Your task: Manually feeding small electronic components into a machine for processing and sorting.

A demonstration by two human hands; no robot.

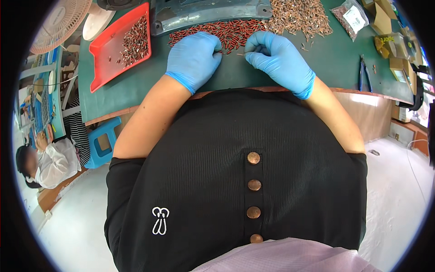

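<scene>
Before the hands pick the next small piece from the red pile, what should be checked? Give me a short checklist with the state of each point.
1. Gloves on both hands: ok. The left hand and right hand both wear blue gloves.
2. Red pieces within reach: ok, the pile lies just beyond both hands.
3. Brown pieces kept apart from red ones: not ok, the two piles meet at their edges.
4. Red tray has room: ok, it holds only a small heap.
5. Right hand free: not ok, its fingers pinch a thin small piece.
6. Left hand free: cannot tell, its fingers are curled under.
</scene>
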